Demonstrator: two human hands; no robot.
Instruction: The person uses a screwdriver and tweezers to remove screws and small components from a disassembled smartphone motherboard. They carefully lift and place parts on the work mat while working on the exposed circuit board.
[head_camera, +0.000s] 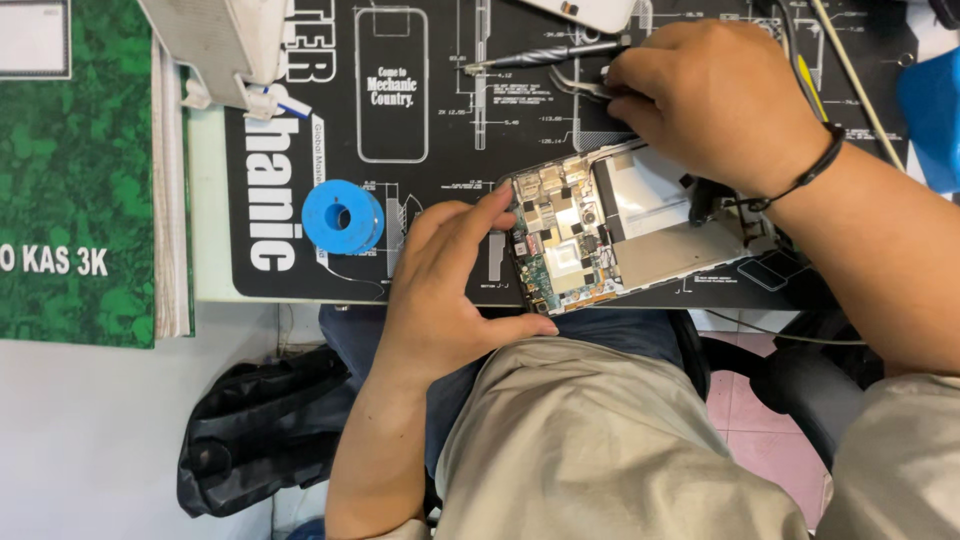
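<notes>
Head view shows your left hand pinching the opened phone on the tabletop mat, right hand gripping tweezers; hold this light, fragile thing by its frame.

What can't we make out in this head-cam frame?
- Tweezers: grip end hidden under the right hand.
- Opened phone: right end covered by the right wrist, left edge by the left hand.
- Circuit board: parts too small to identify.
- White phone: cut off by the top edge.
</notes>
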